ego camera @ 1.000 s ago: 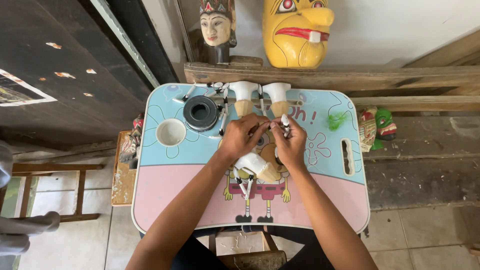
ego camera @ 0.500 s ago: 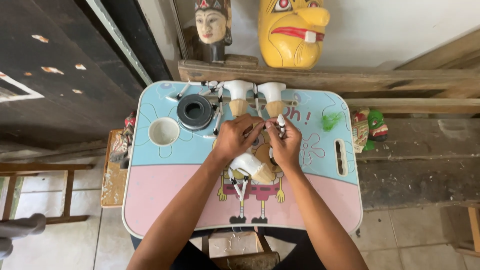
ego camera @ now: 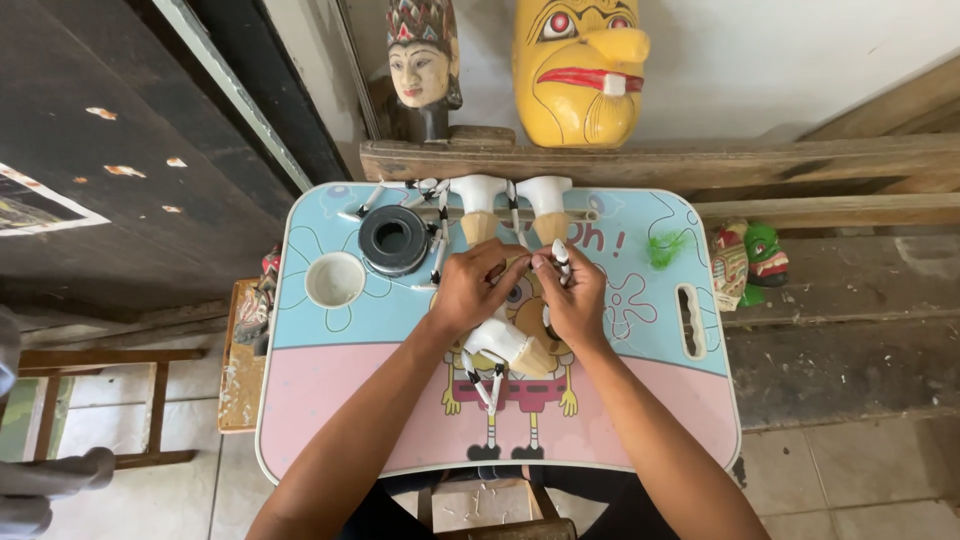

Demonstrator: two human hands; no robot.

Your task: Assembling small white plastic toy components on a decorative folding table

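At left on the blue-and-pink cartoon-printed tabletop (ego camera: 330,390) sit a white round cup (ego camera: 334,279) and a black ring-shaped pot (ego camera: 393,239). Centre: left hand (ego camera: 473,290) and right hand (ego camera: 572,300) meet over a white-and-tan carved wooden puppet piece (ego camera: 505,345); left fingers curl on it, right fingers pinch a thin white-tipped brush (ego camera: 560,258). Judged step: fine detailing of the piece; any further stroke needs steady bracing. Exact contact point is hidden beneath both hands. At right, a green scrap (ego camera: 663,248), indistinct.
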